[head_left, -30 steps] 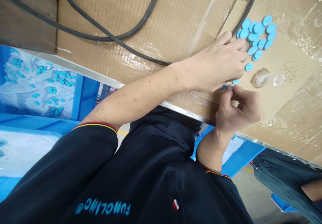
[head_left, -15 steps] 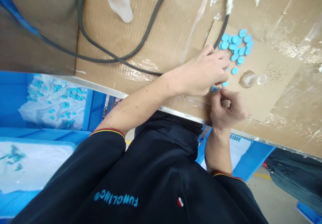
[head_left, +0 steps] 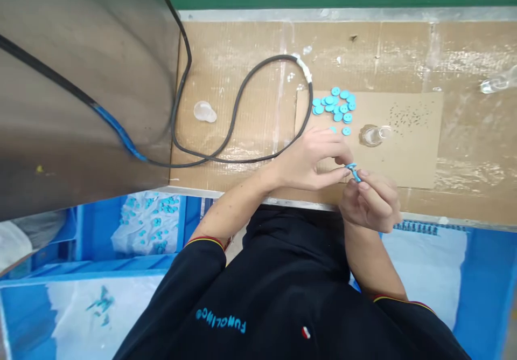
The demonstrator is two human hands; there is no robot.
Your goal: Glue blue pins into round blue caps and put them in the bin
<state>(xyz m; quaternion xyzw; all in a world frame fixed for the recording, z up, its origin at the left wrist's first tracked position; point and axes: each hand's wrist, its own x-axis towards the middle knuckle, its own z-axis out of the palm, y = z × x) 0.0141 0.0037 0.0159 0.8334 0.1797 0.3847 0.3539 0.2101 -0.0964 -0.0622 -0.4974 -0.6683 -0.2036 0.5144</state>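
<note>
My left hand pinches a small blue disc by its edge between thumb and fingertips. From the right, my right hand grips a slim blue piece in its fingertips, its upper end meeting the disc. Whether the two are joined, I cannot tell. Just beyond the hands, a loose cluster of blue discs with small holes lies on a flat cardboard sheet. One single disc sits apart from it. Right of that stands a small clear glass vessel.
A black cable loops over the cardboard-covered table. A translucent cap-like piece lies inside the loop's left side. A metal cabinet wall rises at left. Blue bins with white liners and blue parts stand below the table edge.
My head view has shifted, showing more of the table's back. My left hand has come from beside the disc cluster to my right hand, and their fingertips now meet at the blue pieces.
</note>
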